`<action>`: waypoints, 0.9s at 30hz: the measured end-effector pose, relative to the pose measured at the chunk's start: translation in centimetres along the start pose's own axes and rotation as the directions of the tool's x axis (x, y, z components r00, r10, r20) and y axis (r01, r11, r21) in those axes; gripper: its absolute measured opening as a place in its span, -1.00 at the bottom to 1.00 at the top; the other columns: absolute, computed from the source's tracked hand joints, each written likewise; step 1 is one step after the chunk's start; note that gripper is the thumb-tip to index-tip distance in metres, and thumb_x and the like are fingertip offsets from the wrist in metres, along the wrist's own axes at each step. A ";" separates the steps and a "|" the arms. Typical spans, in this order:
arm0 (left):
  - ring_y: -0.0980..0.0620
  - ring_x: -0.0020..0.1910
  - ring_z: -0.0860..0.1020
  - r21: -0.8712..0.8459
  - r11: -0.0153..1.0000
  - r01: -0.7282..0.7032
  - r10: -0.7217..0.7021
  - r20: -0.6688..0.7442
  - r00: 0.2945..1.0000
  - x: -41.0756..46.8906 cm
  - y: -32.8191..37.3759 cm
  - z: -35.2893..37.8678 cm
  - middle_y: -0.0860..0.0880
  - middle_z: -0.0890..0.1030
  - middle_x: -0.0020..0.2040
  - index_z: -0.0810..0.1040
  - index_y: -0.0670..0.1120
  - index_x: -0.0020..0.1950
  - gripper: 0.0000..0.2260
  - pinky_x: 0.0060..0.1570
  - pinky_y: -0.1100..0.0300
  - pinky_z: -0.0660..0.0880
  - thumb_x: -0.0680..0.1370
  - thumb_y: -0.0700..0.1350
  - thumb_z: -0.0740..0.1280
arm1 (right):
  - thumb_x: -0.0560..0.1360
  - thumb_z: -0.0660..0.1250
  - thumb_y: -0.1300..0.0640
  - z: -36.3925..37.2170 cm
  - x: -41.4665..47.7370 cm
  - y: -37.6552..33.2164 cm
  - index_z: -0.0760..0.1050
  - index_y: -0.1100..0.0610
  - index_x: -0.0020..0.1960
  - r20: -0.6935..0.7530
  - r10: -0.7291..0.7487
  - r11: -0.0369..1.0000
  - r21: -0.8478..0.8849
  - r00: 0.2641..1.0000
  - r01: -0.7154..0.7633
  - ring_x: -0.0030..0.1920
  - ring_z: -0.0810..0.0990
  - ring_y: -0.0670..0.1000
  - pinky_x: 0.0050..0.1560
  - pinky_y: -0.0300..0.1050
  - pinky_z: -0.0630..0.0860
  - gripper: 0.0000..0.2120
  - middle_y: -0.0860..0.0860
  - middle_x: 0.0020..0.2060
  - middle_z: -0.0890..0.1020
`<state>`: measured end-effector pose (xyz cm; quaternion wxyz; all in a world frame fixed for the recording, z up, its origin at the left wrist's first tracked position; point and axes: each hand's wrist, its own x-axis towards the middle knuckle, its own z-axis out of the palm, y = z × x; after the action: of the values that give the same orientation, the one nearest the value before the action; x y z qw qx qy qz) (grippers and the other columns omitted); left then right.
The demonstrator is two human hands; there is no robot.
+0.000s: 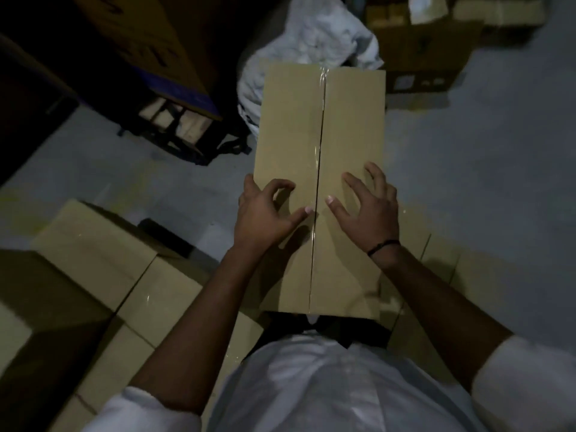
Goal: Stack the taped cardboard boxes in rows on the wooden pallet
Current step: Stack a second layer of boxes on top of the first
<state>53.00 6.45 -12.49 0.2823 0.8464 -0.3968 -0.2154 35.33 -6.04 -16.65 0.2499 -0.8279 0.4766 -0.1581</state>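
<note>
Obs.: taped box (321, 188) at centre of frame, long axis running away from the person, near end at the waist; clear tape seam (319, 145) down the middle of its top face; what carries it from below is hidden.

Grip: left hand (268, 210) curled over the box's left edge, thumb laid on top toward the seam, so it holds that edge; right hand (369, 207) lies with fingers spread flat on the top face, pressing, not wrapped round anything.

Surroundings: more boxes (93, 244) at lower left and under the arms; white bag (311, 35) at upper centre; dark slatted frame (174, 129) at upper left, under a large carton; cannot tell if this is the pallet.

Judgement: step in hand looks like taking up or carrying this box toward the stack.

To do it well: move the right hand from the top to the right edge to match the left, since a flat palm gives no lift; keep the seam upward and the box level; set it flush against its neighbour, edges aligned, so the row stays straight; dim light, so check footing near the boxes on the floor.
</note>
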 end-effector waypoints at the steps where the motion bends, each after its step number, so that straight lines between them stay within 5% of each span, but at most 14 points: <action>1: -0.15 0.42 0.37 -0.003 1.000 0.004 -0.004 -0.052 0.999 -1.2 0.3 -0.8 -0.03 0.31 0.41 0.50 0.27 0.24 -0.49 0.30 -0.10 0.49 0.36 0.41 0.45 | 0.50 0.25 -0.39 -0.8 -0.1 -0.7 0.44 -0.15 0.44 0.006 -0.049 0.999 0.008 0.999 0.048 0.44 0.28 0.22 0.38 0.22 0.38 -0.41 -0.01 0.57 0.19; 13: -0.08 0.41 0.39 -0.070 0.961 0.269 -0.267 -0.501 0.823 -19.5 -0.3 -5.3 0.02 0.33 0.42 0.48 0.31 0.24 -0.46 0.25 -0.14 0.53 0.31 0.44 0.42 | 0.48 0.27 -0.39 -3.1 -7.6 -9.2 0.45 -0.15 0.41 0.105 -0.526 0.850 0.033 0.844 0.526 0.43 0.28 0.21 0.41 0.18 0.28 -0.42 -0.01 0.54 0.25; 27: -0.17 0.55 0.24 -0.275 0.810 0.518 -0.578 -0.529 0.622 -33.3 -11.9 -9.1 0.00 0.14 0.61 0.38 0.46 0.29 -0.43 0.34 -0.18 0.46 0.33 0.47 0.43 | 0.47 0.24 -0.40 6.3 -16.8 -21.8 0.39 -0.17 0.42 0.332 -0.742 0.640 0.094 0.582 0.763 0.40 0.31 0.16 0.35 0.18 0.40 -0.41 -0.04 0.52 0.24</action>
<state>45.18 41.97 -8.76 0.3520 0.9353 -0.0011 -0.0362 45.58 19.38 -9.94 0.2130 -0.9723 0.0347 -0.0895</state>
